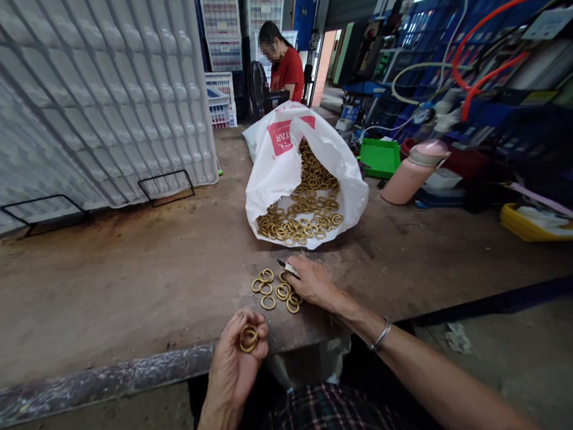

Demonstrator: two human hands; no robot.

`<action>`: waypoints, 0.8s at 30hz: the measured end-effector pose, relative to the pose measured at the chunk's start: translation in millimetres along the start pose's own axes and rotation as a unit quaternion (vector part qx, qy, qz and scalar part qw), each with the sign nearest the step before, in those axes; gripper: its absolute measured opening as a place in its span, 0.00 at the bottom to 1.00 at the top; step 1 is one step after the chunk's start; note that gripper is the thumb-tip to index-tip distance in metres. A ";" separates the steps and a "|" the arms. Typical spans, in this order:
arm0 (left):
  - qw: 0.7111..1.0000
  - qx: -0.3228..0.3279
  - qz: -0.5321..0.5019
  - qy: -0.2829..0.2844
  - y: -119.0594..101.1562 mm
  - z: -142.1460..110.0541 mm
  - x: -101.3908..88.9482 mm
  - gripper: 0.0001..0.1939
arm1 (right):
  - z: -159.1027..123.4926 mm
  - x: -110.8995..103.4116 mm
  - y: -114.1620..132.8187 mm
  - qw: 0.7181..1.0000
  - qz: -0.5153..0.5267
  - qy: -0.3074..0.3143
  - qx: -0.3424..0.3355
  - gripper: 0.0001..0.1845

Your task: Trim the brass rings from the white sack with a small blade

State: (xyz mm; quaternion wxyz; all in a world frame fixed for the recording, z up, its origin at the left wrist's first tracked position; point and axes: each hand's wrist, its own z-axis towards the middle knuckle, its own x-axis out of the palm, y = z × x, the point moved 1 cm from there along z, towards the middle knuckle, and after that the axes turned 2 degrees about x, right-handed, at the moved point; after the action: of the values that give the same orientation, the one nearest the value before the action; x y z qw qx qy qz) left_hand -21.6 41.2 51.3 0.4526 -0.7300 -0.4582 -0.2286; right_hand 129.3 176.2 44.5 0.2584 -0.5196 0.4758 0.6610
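My left hand (241,349) is at the table's front edge, palm up, its fingers curled around a few brass rings (248,337). Farther forward, my right hand (312,281) reaches down to the tabletop beside a small group of loose brass rings (268,302). Between its fingers is a slim tool (289,268) with a white body and a dark pointed tip; its exact kind is unclear. The right fingertips partly cover some rings. Just beyond lies a white sack (282,168), its mouth facing me, with a heap of brass rings (317,189) inside.
Stacked white moulded trays (154,73) rise at left, by black wire stands (166,185). A pink bottle (411,176), green bin (380,158) and yellow tray (548,222) stand at right. Behind the sack, a person in a red top (288,74) is near a fan (257,90).
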 end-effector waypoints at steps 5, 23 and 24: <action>1.000 -0.007 0.023 -0.014 4.5 4.2 8.0 0.13 | 0.0 0.4 -0.1 1.000 0.017 -0.017 0.009 0.08; 0.884 0.303 0.357 -0.001 10.4 8.1 8.2 0.10 | -31.5 -14.7 57.7 0.780 0.554 0.257 0.137 0.03; 0.881 0.308 0.359 -0.009 10.2 7.1 6.9 0.10 | -31.8 -14.5 58.5 0.773 0.559 0.263 0.141 0.03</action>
State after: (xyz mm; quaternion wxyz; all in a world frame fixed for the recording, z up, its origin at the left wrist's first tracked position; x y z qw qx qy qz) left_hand -9.9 48.8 48.4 0.7014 -0.6705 -0.2161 0.1084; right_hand 99.1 125.6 79.0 -0.2213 -0.2735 0.8200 0.4515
